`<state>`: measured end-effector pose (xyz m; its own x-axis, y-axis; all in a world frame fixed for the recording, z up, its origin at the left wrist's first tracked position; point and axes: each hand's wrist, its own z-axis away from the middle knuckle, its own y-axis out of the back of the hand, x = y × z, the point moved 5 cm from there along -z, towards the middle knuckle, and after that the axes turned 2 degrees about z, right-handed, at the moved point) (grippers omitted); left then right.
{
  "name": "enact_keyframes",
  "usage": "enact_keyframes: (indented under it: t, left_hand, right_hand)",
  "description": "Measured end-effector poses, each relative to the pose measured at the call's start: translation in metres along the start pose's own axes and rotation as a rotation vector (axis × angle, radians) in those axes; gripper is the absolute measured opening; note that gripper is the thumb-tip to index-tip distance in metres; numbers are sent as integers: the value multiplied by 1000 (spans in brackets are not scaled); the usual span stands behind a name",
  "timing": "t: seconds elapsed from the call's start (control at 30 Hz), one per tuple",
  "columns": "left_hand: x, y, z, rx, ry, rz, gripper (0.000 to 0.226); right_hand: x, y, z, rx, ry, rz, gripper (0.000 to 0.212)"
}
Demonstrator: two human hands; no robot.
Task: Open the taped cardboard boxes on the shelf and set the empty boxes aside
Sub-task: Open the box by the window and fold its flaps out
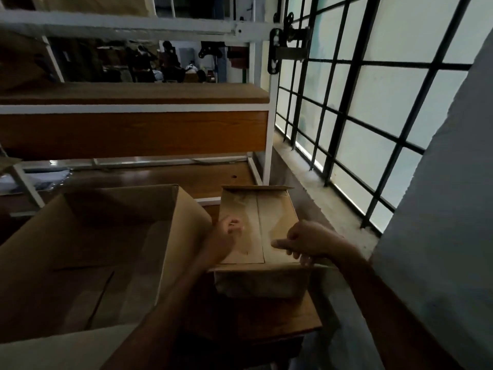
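Observation:
A small cardboard box [260, 209] with clear tape over its top seam stands on a low wooden surface [280, 316] in front of me. My left hand [226, 236] rests on the box's left top flap, fingers curled. At the near right edge of the box top, my right hand [304, 243] pinches what looks like a strip of tape [320, 264]; the strip trails toward my forearm. A large open cardboard box [101, 252], with nothing visible inside, sits to the left and touches my left forearm.
A white metal shelf frame [268, 124] with wooden boards stands behind the boxes. A barred window [373, 108] and its concrete sill run along the right. A grey wall [440, 236] is at the near right. Papers lie on the lower shelf at left [34, 180].

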<state>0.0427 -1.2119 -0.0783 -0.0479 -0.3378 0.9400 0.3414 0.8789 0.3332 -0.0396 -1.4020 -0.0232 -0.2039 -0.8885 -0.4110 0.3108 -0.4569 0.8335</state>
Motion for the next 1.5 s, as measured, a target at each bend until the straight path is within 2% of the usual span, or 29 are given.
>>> enact_keyframes:
  t: [0.1, 0.17, 0.2, 0.3, 0.47, 0.53, 0.6, 0.67, 0.77, 0.87, 0.93, 1.07, 1.17, 1.33, 1.5]
  left_hand:
    - [-12, -28, 20, 4, -166, -534, 49]
    - [-19, -43, 29, -12, -258, -784, 51]
    - [-21, -44, 29, -1, -265, -823, 52]
    - [-14, -38, 15, 6, -219, -771, 56]
    - [-5, -25, -43, 40, -201, -730, 49]
    - [-4, -20, -71, 42, -181, -708, 44]
    - [-2, -13, -96, 84, -135, -701, 49]
    - [0, -8, -120, 147, -90, -719, 52]
    - [8, -1, -151, 235, -103, -766, 46]
    - [9, 7, -175, 357, -134, -842, 40]
    - [-1, 8, -189, 334, -127, -859, 46]
    - [-29, 2, -212, 149, 16, -851, 58]
    - [-31, 1, -218, 142, 71, -845, 67]
    - [-21, -3, -209, 153, 70, -842, 66]
    - [-19, -14, -184, 124, 173, -858, 93]
  right_hand:
    - [13, -43, -12, 74, -16, 290, 47]
    - [22, -59, -16, 163, 13, 301, 43]
    - [25, -59, -17, 182, 27, 270, 43]
    - [31, -41, -23, 166, 14, 110, 41]
    - [22, -10, -63, 360, 87, 200, 30]
    - [18, -2, -90, 396, 144, 200, 44]
    - [16, 7, -115, 460, 188, 225, 62]
    - [17, 20, -139, 547, 208, 238, 70]
    - [24, 44, -177, 614, 210, 153, 70]
    - [34, 58, -213, 596, 159, 85, 58]
    - [41, 55, -230, 557, 107, 69, 52]
    - [53, 35, -251, 506, 80, 120, 48]
    - [54, 31, -257, 493, 73, 147, 48]
    - [50, 35, -248, 495, 105, 166, 47]
    - [44, 42, -226, 515, 170, 198, 43]
